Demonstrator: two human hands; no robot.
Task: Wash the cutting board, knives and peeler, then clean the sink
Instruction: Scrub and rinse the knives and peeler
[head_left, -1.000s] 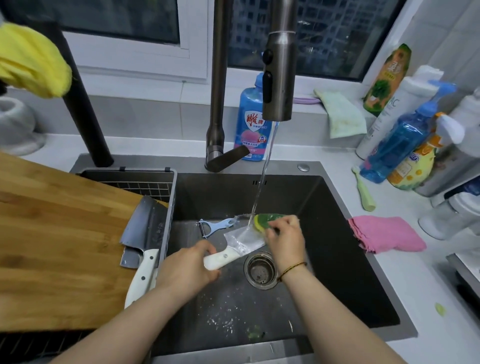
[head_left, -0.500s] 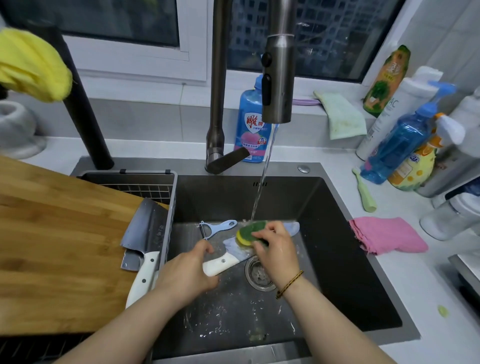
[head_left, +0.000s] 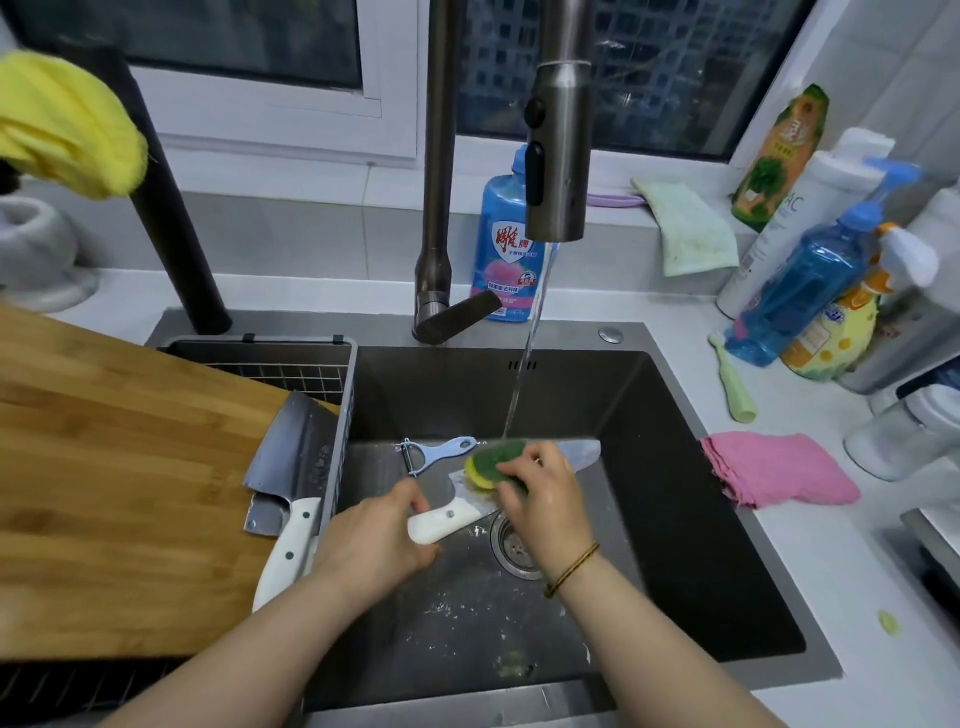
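In the dark sink (head_left: 691, 525), my left hand (head_left: 379, 540) grips the white handle of a knife (head_left: 447, 517) whose blade tip pokes out to the right. My right hand (head_left: 545, 499) holds a green and yellow sponge (head_left: 493, 462) pressed on the blade, under the water stream from the tap (head_left: 558, 156). A blue peeler (head_left: 436, 453) lies on the sink floor just behind. A cleaver (head_left: 296, 462) with a white handle rests on the wooden cutting board (head_left: 119, 493) at the left, over a drain basket (head_left: 343, 374).
The drain (head_left: 514, 551) sits below my right hand, with soap flecks and a green scrap on the sink floor. A pink cloth (head_left: 779, 467) and a pale green tool (head_left: 735, 384) lie on the right counter beside several bottles. A blue soap bottle (head_left: 501, 249) stands behind the tap.
My right hand has slid the sponge left along the blade, toward the handle, uncovering the blade tip. The knife now lies lower and flatter in the sink.
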